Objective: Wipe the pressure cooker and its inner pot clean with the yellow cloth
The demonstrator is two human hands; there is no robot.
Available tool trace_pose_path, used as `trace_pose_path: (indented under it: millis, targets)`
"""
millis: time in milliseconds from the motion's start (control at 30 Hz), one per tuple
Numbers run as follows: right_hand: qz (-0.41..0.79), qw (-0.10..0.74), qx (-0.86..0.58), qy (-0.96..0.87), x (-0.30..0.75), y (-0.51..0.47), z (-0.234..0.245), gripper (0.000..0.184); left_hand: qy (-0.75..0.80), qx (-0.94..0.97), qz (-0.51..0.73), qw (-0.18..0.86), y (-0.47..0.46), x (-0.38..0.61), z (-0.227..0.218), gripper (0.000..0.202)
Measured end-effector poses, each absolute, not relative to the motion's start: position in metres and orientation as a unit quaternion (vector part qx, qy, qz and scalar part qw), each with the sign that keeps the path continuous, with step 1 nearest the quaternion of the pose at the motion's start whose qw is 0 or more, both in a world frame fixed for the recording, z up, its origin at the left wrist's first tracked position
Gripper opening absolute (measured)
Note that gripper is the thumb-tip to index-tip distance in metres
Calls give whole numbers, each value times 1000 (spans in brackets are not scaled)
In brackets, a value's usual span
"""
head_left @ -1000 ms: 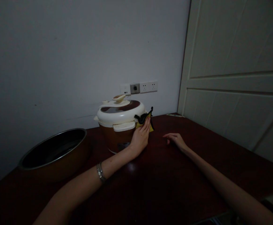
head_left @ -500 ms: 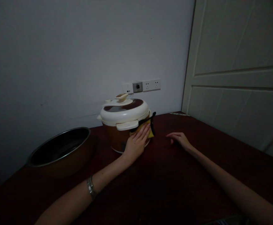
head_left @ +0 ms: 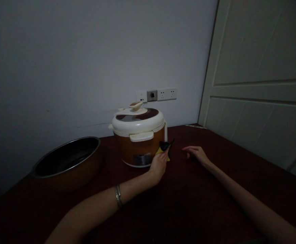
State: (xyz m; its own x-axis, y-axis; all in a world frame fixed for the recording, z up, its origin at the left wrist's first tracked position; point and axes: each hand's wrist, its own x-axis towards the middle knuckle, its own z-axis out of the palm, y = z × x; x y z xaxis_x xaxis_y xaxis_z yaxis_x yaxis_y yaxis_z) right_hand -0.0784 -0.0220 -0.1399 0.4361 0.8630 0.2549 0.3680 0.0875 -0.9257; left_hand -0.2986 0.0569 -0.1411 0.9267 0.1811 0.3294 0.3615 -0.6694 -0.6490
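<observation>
An electric pressure cooker [head_left: 127,144] with a white lid and a golden-brown body stands on the dark red table, its lid closed. My left hand [head_left: 159,166], with a silver bracelet at the wrist, holds a yellow and black cloth [head_left: 159,150] against the cooker's lower right side. The fingers are bent over the cloth and partly hide it. To the right of the cooker, my right hand [head_left: 196,154] rests at the table, apart from everything else. Its index finger is stretched out, the others are slightly curled, and it holds nothing.
A wide pot [head_left: 68,174] with a dark inside and a shiny rim sits at the left. Wall sockets [head_left: 166,94] are behind the cooker. A pale door [head_left: 259,81] borders the table's right side. Near the back edge lies a thin strip [head_left: 196,126].
My left hand has moved the cloth down and to the right along the cooker's side, uncovering a dark panel low on its front. My right hand has stayed in place.
</observation>
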Motion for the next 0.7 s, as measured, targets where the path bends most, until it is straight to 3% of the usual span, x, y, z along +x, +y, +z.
trace_pose_path:
  millis: [233,467,700]
  targets:
    - [221,549,-644,-486,-79,-22,-140,32,-155,-896,-252,330,53,-336,-72,55]
    - [217,534,-656,-488,-83,-24,-134,33,-83,-930,-181,310,59,-372,-115,60]
    - [222,548,-642,-487,-81,-23,-139,32,-133,-905,-229,333,65,-404,-86,55]
